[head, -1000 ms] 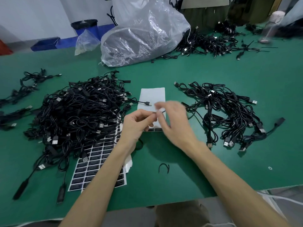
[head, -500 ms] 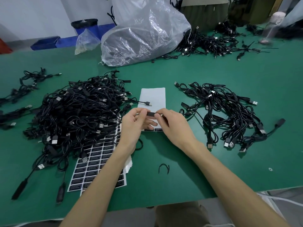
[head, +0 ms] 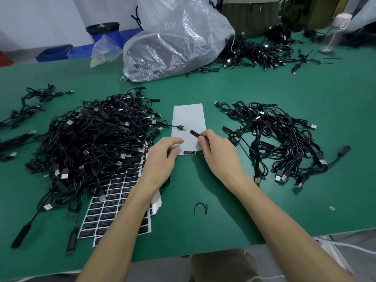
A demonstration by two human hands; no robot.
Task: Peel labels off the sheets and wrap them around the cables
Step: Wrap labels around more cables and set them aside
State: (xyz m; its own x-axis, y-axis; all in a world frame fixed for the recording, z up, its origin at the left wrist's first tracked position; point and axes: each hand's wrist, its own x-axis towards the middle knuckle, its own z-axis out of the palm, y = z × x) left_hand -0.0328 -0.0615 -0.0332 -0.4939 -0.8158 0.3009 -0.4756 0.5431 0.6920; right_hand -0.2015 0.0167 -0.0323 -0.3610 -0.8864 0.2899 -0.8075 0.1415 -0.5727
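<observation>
My right hand point(head: 218, 154) pinches a black label point(head: 195, 133) at one end; the label sticks up and to the left over a nearly bare white backing sheet point(head: 188, 117). A last row of black labels point(head: 193, 152) sits at that sheet's near edge. My left hand point(head: 162, 157) hovers beside the sheet with relaxed fingers and holds nothing. A USB cable end point(head: 181, 127) from the big cable pile point(head: 91, 139) lies across the sheet. Full label sheets point(head: 114, 202) lie under my left forearm.
A second pile of black cables point(head: 284, 139) lies to the right. A large clear plastic bag point(head: 175, 41) and more cables point(head: 262, 51) sit at the back. A loose black tie point(head: 200, 208) lies near the table's front edge. Small cable bundles point(head: 30, 102) are at far left.
Both hands held something together over the sheet's near edge. Now they have parted: my right hand has lifted away with a black label, and my left hand has let go and drawn left.
</observation>
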